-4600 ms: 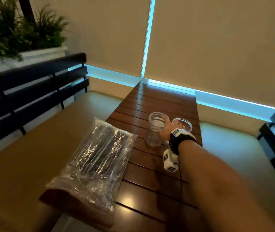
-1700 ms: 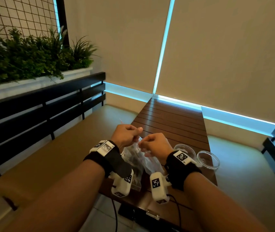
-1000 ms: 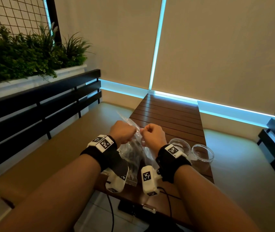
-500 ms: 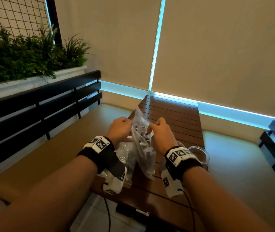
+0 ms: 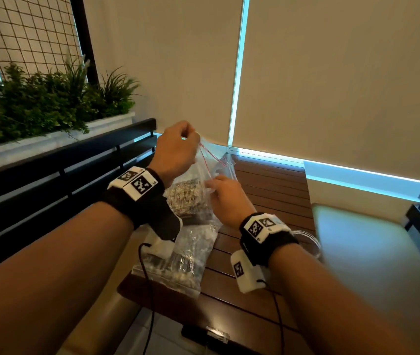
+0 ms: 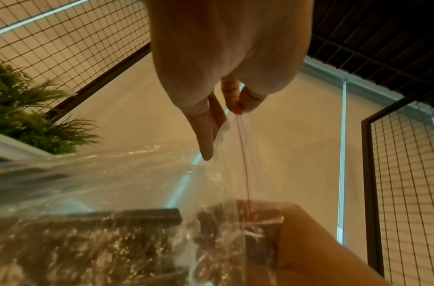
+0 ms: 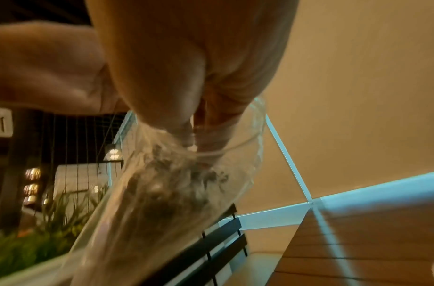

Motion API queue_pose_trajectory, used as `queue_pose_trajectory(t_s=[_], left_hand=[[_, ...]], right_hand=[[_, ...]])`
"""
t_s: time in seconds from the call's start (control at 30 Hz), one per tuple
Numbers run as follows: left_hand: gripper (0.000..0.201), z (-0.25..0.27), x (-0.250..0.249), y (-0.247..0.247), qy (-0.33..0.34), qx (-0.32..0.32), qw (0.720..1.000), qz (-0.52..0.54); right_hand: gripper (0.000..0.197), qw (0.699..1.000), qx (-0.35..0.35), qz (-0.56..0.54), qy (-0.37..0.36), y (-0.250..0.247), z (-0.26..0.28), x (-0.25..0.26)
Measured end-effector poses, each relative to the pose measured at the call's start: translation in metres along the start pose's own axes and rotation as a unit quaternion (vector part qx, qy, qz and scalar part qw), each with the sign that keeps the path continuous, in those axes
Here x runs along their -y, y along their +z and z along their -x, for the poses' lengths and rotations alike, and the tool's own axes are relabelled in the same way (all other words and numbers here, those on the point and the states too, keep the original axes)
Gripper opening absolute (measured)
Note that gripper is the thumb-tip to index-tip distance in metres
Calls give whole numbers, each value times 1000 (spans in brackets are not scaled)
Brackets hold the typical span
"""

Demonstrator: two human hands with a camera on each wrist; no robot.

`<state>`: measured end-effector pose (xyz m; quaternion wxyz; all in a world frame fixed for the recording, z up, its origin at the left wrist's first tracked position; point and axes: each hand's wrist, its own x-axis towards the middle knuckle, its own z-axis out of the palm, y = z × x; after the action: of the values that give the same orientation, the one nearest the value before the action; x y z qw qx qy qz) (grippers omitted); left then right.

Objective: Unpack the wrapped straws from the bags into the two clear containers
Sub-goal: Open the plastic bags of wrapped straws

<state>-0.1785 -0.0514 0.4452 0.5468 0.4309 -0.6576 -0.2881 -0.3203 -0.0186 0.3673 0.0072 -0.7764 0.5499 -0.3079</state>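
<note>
My left hand [image 5: 193, 138] is raised and pinches one lip of a clear zip bag [image 5: 191, 193] by its red seal line. My right hand [image 5: 211, 184] sits lower and grips the opposite lip, so the mouth is pulled apart. In the left wrist view thumb and forefinger [image 6: 237, 107] pinch the plastic, and dark wrapped straws [image 6: 108, 236] fill the bag. The right wrist view shows the bag [image 7: 162, 193] hanging from my curled fingers [image 7: 208, 133]. A second bag of straws [image 5: 178, 262] lies on the table. One clear container [image 5: 310, 240] shows only partly behind my right wrist.
The slatted wooden table [image 5: 267, 190] runs away from me toward a wall with blue light strips. A black slatted bench back [image 5: 50, 175] and a planter of green plants [image 5: 37, 103] stand to the left. Padded seats flank the table.
My left hand has risen with one lip of the bag while the right stayed low, and the bag's mouth has spread apart. The head view has tilted slightly.
</note>
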Motion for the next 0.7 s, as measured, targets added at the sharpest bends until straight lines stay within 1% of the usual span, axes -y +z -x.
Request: queue_pose_trajectory(t_s=[0.07,0.1,0.17,0.2,0.27,0.3,0.37,0.5,0.6,0.63,0.7], left_hand=[[18,2,5,-2,18,15,999,-45],[19,5,12,0,23,34,996,-74],[19,13,33,6,24,90,989,-119],[19,15,45,8,16,118,985,-126],[20,18,71,9,-7,167,978,-124],[20,16,83,8,-15,185,975,-119],[20,14,103,5,-25,228,967,-107],[16,6,123,3,-10,295,948,-115],[18,1,132,1,-7,315,943,-110],[19,0,136,1,-13,315,944,-100],[22,0,141,1,-25,314,946,-74]], right_hand=[[33,999,1,27,22,15,-3,2],[39,997,0,73,22,24,-2,1],[55,983,20,180,8,42,3,-5],[60,979,36,201,6,49,5,-10],[62,979,94,180,32,64,8,-24],[58,977,123,165,52,72,8,-32],[45,975,142,147,84,81,10,-45],[20,977,127,62,158,93,14,-70],[3,963,82,0,256,99,15,-83],[5,958,58,-22,281,101,16,-86],[17,953,14,-56,297,102,15,-85]])
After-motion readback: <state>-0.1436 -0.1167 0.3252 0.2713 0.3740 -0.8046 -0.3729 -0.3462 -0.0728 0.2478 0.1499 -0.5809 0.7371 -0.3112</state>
